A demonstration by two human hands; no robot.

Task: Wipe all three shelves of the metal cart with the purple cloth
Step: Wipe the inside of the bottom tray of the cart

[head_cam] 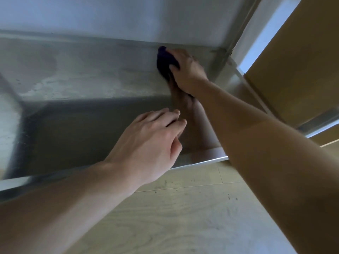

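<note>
Your right hand (pixel 185 70) has its fingers (pixel 174 67) curled down over the purple cloth (pixel 166 64), thumb side toward the near edge, pinning the bunched fabric flat against the metal shelf (pixel 82 74). The cloth bulges out just beyond and to the left of those fingertips, dark and crumpled, and its far end touches the raised back lip (pixel 91 38) of the shelf, close to the far right corner. Just right of your knuckles an upright cart post (pixel 222 59) rises from that corner. Beneath your right wrist the polished steel mirrors your forearm as a dim brown reflection (pixel 185 110) running back toward you. Your left hand (pixel 150 143) holds nothing: its fingers (pixel 176 118) are loosely bent and close together, the tips hanging over the shaded front part of the shelf, near that reflection and well short of the cloth; whether they touch the metal cannot be told. Out from the left fingertips, to the left, the shelf surface shows pale streaks and blotches (pixel 47 85) in the lit band, then a dark shadow nearer you. The front rim (pixel 201 162) of the shelf passes under your left wrist and your right forearm. Below it lies a pale wood-grain floor (pixel 183 208), and to the right of your right arm a tan cardboard surface (pixel 297 70) stands beside the cart.
</note>
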